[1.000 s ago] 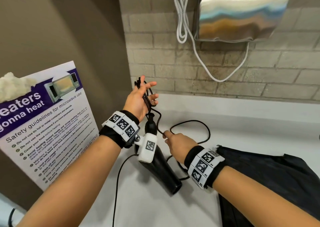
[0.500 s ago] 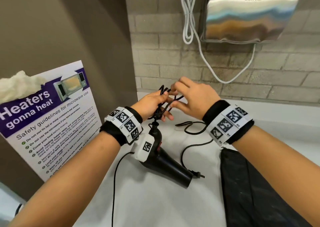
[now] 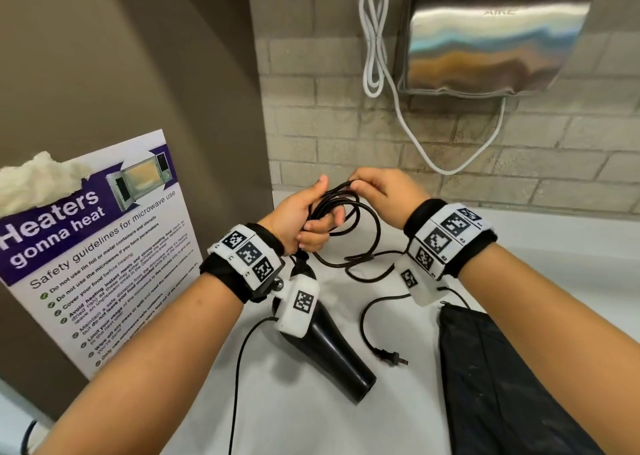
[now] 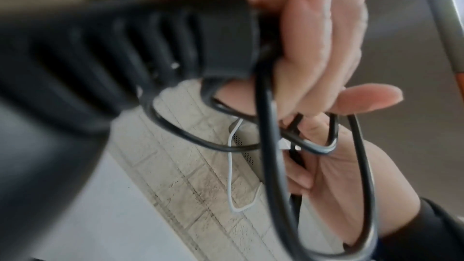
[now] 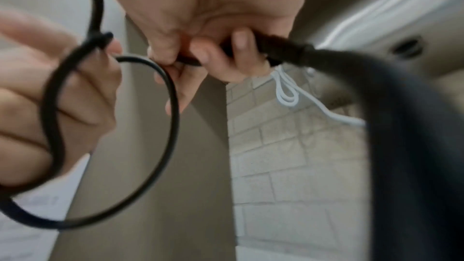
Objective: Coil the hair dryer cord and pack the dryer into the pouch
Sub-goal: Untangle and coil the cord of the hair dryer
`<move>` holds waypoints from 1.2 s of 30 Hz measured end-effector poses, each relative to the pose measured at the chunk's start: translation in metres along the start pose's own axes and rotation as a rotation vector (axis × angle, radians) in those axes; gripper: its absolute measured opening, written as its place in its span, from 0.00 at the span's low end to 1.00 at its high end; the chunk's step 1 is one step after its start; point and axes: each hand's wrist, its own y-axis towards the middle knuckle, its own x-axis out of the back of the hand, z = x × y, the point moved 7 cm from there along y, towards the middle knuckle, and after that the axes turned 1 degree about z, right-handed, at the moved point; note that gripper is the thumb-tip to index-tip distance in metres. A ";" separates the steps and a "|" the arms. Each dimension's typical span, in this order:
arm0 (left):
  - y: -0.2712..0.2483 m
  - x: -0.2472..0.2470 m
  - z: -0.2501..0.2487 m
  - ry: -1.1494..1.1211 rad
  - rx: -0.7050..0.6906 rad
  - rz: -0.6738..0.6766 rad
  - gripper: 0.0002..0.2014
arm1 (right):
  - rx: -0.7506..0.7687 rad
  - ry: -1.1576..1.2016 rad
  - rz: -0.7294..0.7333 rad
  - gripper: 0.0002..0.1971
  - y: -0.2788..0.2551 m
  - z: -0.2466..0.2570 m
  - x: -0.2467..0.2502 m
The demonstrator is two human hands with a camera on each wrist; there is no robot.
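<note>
A black hair dryer (image 3: pixel 332 345) hangs nozzle-down toward the white counter (image 3: pixel 311 420), its handle end held up by my left hand (image 3: pixel 304 217). That hand grips several loops of the black cord (image 3: pixel 349 212) together with the handle's ribbed end (image 4: pixel 175 47). My right hand (image 3: pixel 377 191) pinches the top of a cord loop just right of the left hand; the pinch shows in the right wrist view (image 5: pixel 191 61). The loose cord trails down to the plug (image 3: pixel 389 356) on the counter. The black pouch (image 3: pixel 502 385) lies flat at the right.
A microwave safety poster (image 3: pixel 100 246) leans on the brown wall at the left. A steel hand dryer (image 3: pixel 491 35) with a white cable (image 3: pixel 377 56) hangs on the brick wall behind. A thin black cable (image 3: pixel 239 368) runs from my left wrist camera.
My right hand came up from the counter with cord and laid another loop into the left hand. The loose cord on the counter has shortened; the plug has been drawn closer.
</note>
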 end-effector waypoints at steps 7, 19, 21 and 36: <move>-0.002 0.016 -0.003 -0.046 -0.053 -0.185 0.27 | -0.082 0.567 -0.013 0.12 -0.011 0.006 -0.003; 0.000 0.012 -0.005 0.027 -0.114 -0.236 0.28 | -0.175 0.847 0.065 0.11 -0.007 -0.001 -0.025; 0.001 0.014 -0.003 0.014 -0.112 -0.244 0.27 | -0.223 1.023 0.025 0.11 -0.009 -0.004 -0.027; 0.004 0.017 0.006 -0.211 -0.098 -0.355 0.27 | -0.395 0.954 -0.106 0.22 -0.013 -0.011 -0.039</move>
